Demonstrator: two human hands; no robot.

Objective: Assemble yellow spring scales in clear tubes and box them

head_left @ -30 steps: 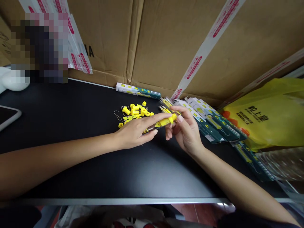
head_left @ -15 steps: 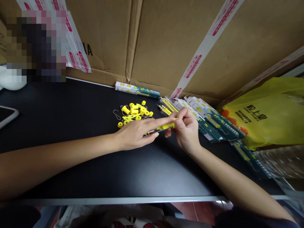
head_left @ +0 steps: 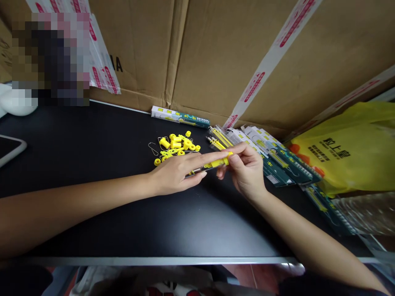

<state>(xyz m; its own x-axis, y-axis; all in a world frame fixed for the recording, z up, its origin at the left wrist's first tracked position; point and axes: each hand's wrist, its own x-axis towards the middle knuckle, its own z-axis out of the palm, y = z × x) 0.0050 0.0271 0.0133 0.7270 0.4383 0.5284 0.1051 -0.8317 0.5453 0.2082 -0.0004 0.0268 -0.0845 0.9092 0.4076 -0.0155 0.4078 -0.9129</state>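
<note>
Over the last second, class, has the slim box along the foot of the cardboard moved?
No; the slim box keeps its place just below the crease in the cardboard.

There are two hands, one held tube, one yellow bag.

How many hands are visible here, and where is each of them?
2. The left hand holds a tube, nearer the viewer than the loose yellow parts; the right hand is at the tube's yellow end.
</note>
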